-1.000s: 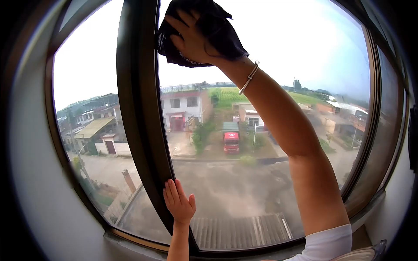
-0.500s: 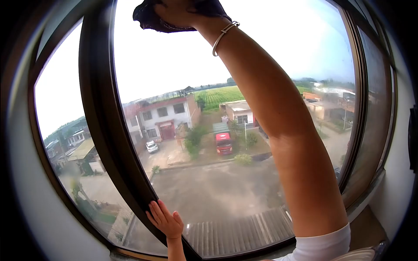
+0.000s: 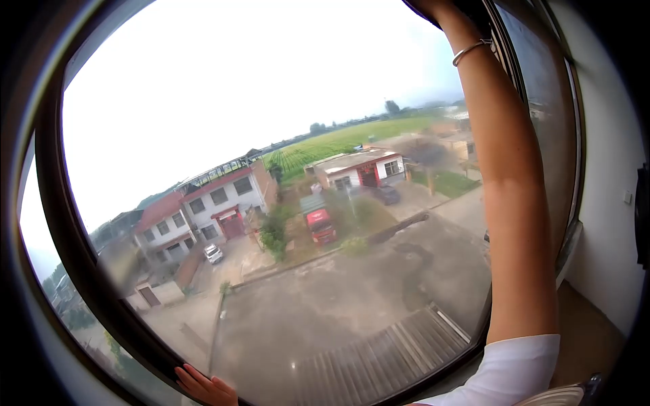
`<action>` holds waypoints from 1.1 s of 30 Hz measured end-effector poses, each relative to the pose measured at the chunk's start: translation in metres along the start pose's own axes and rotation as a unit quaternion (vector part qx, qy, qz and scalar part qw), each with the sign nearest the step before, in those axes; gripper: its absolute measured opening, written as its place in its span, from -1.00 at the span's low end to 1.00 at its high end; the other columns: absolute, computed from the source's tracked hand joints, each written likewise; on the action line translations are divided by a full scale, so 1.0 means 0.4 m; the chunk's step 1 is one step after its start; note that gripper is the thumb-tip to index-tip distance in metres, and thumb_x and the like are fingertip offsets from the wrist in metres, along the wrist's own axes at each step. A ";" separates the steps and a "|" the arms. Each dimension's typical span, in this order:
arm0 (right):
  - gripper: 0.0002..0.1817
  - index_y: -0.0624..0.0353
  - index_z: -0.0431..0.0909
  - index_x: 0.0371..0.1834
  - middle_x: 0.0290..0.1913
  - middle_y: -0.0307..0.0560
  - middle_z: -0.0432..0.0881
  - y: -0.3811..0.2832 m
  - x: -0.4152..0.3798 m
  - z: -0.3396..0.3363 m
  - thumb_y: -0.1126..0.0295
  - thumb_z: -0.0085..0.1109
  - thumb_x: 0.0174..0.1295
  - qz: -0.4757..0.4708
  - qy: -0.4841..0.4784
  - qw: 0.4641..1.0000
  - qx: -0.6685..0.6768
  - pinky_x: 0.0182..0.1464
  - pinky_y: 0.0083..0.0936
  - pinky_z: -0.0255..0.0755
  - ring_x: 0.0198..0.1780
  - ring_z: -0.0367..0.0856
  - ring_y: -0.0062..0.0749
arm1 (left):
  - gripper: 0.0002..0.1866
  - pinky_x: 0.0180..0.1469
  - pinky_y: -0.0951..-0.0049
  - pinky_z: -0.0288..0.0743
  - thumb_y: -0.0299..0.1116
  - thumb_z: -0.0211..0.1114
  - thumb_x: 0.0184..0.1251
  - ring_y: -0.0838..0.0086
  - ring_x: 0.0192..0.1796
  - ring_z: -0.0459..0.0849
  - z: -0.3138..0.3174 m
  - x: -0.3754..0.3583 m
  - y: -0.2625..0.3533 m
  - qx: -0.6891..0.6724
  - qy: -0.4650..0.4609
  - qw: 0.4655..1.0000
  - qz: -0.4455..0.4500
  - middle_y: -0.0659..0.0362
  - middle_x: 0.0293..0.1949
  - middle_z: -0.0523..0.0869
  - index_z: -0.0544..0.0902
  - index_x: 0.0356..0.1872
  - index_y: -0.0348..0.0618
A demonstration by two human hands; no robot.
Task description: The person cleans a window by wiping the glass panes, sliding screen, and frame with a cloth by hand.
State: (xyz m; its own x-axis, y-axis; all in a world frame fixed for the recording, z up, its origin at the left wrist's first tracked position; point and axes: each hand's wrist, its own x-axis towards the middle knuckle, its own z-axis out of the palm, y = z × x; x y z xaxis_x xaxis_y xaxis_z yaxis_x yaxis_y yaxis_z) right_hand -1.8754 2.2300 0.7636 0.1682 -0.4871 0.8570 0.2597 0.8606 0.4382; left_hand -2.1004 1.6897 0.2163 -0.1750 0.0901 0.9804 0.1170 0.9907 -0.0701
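My right arm reaches up along the right side of the window pane (image 3: 325, 284), with a silver bangle (image 3: 467, 51) at the wrist. My right hand (image 3: 441, 8), mostly cut off by the top edge, holds a dark cloth (image 3: 422, 9) at the pane's upper right corner. Only a bit of the cloth shows, and the fingers are hidden. At the bottom left, my left hand (image 3: 206, 388) rests open on the dark window frame (image 3: 101, 298) and the lower edge of the glass, its fingers stretched out.
Smudges blur parts of the glass. Beyond it lie a corrugated roof (image 3: 386, 352), a concrete yard, a red truck (image 3: 319, 224), a white car (image 3: 213, 253), houses and a green field. A white wall (image 3: 606, 169) stands to the right.
My right hand has moved with the cloth from the upper middle of the pane to its upper right corner. The view has tilted and shifted; my left hand appears lower and further left.
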 end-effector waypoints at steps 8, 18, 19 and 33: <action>-0.65 0.10 0.37 0.20 -0.04 -0.01 0.48 0.313 -0.209 -0.060 0.32 -0.24 0.42 0.085 0.017 0.996 -0.012 0.11 -0.30 0.33 0.00 0.47 -0.15 | -0.31 0.50 0.02 0.00 -0.01 -0.41 0.59 -0.02 0.50 0.18 0.027 -0.007 0.028 0.009 0.014 1.000 -0.010 -0.17 0.50 0.16 0.18 0.47 -0.38; -0.45 0.23 0.08 0.54 0.48 -0.06 0.24 0.191 -0.541 -0.182 0.39 -0.20 0.51 0.067 -0.045 0.993 0.081 0.52 -0.46 -0.06 0.49 0.18 -0.32 | -0.31 0.50 0.02 0.03 0.02 -0.46 0.60 -0.02 0.50 0.20 0.021 0.011 -0.004 0.058 0.000 0.998 -0.007 -0.15 0.50 0.18 0.20 0.48 -0.34; -0.43 0.20 0.08 0.55 0.49 0.07 0.19 0.119 -0.599 -0.224 0.41 -0.19 0.47 0.110 -0.062 0.988 0.086 0.52 -0.38 -0.05 0.50 0.14 -0.11 | -0.31 0.49 0.01 0.04 0.02 -0.45 0.61 -0.03 0.49 0.22 0.014 0.019 -0.007 0.036 0.013 0.999 -0.001 -0.17 0.50 0.19 0.22 0.47 -0.33; -0.39 0.20 0.11 0.53 0.48 -0.04 0.25 0.087 -0.566 -0.230 0.57 -0.10 0.38 0.137 -0.064 0.986 0.074 0.49 -0.43 0.04 0.48 0.19 -0.22 | -0.34 0.47 0.04 0.06 -0.02 -0.41 0.63 -0.04 0.48 0.22 -0.013 0.037 -0.018 0.000 0.044 0.999 0.014 -0.20 0.48 0.21 0.24 0.45 -0.37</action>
State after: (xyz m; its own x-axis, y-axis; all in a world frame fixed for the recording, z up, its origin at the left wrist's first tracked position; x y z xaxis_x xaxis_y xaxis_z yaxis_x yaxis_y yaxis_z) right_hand -1.8170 2.3564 0.5600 0.0894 -0.2180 0.9718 0.0779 0.9743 0.2114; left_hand -2.0989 1.6836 0.2321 -0.0858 0.1085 0.9904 0.1199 0.9879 -0.0979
